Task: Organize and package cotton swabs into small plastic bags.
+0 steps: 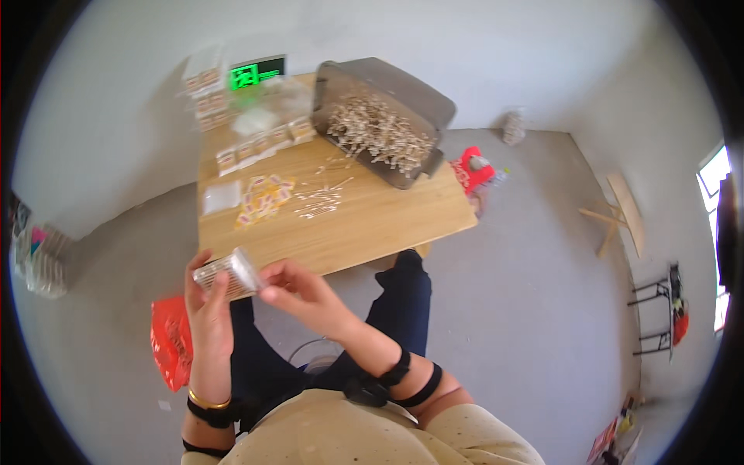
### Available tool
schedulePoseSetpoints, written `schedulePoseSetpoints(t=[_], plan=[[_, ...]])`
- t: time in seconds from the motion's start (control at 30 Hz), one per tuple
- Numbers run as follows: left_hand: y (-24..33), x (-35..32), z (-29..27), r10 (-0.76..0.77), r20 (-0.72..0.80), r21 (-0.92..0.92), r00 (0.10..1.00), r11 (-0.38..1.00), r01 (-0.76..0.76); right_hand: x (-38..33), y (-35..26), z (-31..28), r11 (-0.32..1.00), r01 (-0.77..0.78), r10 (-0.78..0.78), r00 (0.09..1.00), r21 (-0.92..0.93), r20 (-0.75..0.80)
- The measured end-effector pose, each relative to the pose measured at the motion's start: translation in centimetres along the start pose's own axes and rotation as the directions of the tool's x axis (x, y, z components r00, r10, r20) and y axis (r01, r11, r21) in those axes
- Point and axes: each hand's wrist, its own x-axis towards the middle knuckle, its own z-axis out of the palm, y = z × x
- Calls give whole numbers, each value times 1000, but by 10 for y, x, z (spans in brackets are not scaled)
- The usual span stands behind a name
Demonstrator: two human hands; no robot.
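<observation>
Just off the table's near left edge, my left hand (211, 306) is closed around a small clear pack of cotton swabs (218, 277), thumb across its front. The fingers of my right hand (298, 291) pinch the pack's right end, where the clear plastic looks loose and blurred. Beyond my hands, loose cotton swabs (318, 203) lie scattered on the wooden table (372, 225). Left of them is a spread of yellow and white printed cards or labels (265, 199), with a stack of clear plastic bags (222, 198) beside it.
A grey bin (380, 77) lies tipped at the back right, full of cotton swabs. Filled packs (263, 146) form a row, with more packs (208, 101) stacked at the back left. A green-lit display (257, 74) stands behind. A red bag (170, 341) is on the floor.
</observation>
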Motion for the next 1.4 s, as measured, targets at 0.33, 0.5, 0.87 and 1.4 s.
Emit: schedulePoseSetpoints(t=[0.33,0.5,0.87,1.4], plan=[[-9,3,-17,-124,286,473,950,881,-27,17,21,-32,985,-14,-7,992,-171,-123],[-9,13,4,-52,298,632,953,759,-156,14,20,-38,937,43,-119,973,-345,-200],[-31,32,8,10,267,590,964,789,-172,27,23,-44,866,-9,-122,966,-500,-229],[-89,76,1,158,299,725,941,604,-332,65,62,-67,766,-46,-165,950,-641,-265]])
